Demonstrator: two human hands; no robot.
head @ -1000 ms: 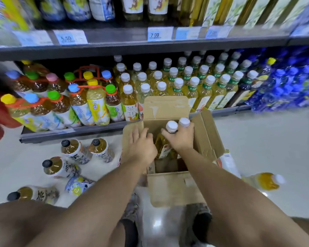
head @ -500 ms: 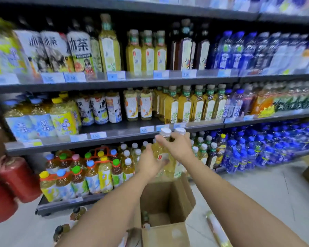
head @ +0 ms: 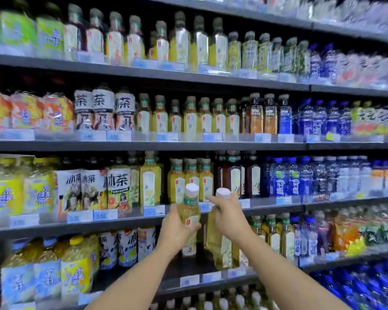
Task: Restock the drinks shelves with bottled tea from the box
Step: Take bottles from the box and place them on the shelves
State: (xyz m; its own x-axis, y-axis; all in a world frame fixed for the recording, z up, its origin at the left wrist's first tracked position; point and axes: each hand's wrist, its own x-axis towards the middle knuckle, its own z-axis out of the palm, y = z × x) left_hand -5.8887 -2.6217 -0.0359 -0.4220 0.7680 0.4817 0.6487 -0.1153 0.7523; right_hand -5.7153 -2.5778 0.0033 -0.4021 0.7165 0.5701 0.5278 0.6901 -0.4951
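Two hands, two bottles. The left hand has its grip wrapped round the body of a clear plastic bottle of yellow tea with a white cap. The right hand grips a second white-capped tea bottle near its neck. Both bottles are upright in front of the grey metal shelf edge with price tags. Above and below that edge run perhaps five stocked shelves, blurred, in a shop aisle.

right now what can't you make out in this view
- Box: not in the head view at all.
- Price tags: most figures smeared by motion blur.
- Right bottle: neck covered by the right hand.
- Left bottle: middle wrapped by the left hand.
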